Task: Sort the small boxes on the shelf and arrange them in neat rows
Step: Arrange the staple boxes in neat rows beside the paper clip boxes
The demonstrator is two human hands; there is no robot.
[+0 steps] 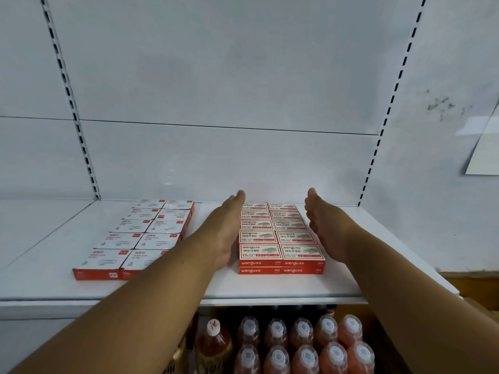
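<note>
On the white shelf (270, 286) a block of red-and-white staple boxes (280, 236) stands two columns wide and two layers high. My left hand (225, 228) lies flat against the block's left side with straight fingers. My right hand (322, 225) lies flat along its right side, fingers straight and pointing to the back. Neither hand grips a box. To the left, a second block of white paper-clip boxes (143, 233) with red sides sits in two columns, its near right corner hidden by my left forearm.
The shelf's white back panel (229, 163) rises right behind the boxes, with slotted uprights (89, 168) at both sides. Below the shelf's front edge stand several bottles of reddish drink (302, 344) with white caps. A sheet of paper (483, 155) hangs at the right.
</note>
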